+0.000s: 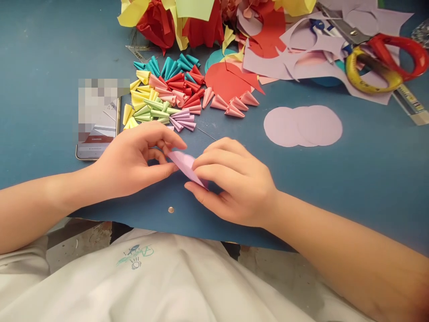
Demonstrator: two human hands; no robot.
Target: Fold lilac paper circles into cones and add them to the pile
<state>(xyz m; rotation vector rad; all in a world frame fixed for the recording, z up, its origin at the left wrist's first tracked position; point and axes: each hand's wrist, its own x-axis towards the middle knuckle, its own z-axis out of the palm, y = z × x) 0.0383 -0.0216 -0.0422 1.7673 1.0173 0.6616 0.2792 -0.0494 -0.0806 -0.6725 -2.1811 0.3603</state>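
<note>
A lilac paper piece [183, 162], seemingly a disc being curled, is held tilted between my two hands above the blue table. My left hand [140, 156] has its thumb and a curled finger at the paper's upper left end, with the index finger stretched above it. My right hand [234, 181] pinches the lower right end between thumb and fingers, which hide part of it. Just beyond my hands lies a cluster of small rolled paper cones, among them lilac cones [182, 120], green cones [156, 109] and pink cones [231, 106]. Several overlapping lilac discs [303, 126] rest to the right.
A phone [97, 134] lies left of the cones. Scissors [378, 53] with red and yellow handles rest on lilac paper scraps [268, 60] at the back right, near a clear ruler [414, 105]. Red paper discs [228, 82] and crumpled coloured paper [157, 27] are behind the cones.
</note>
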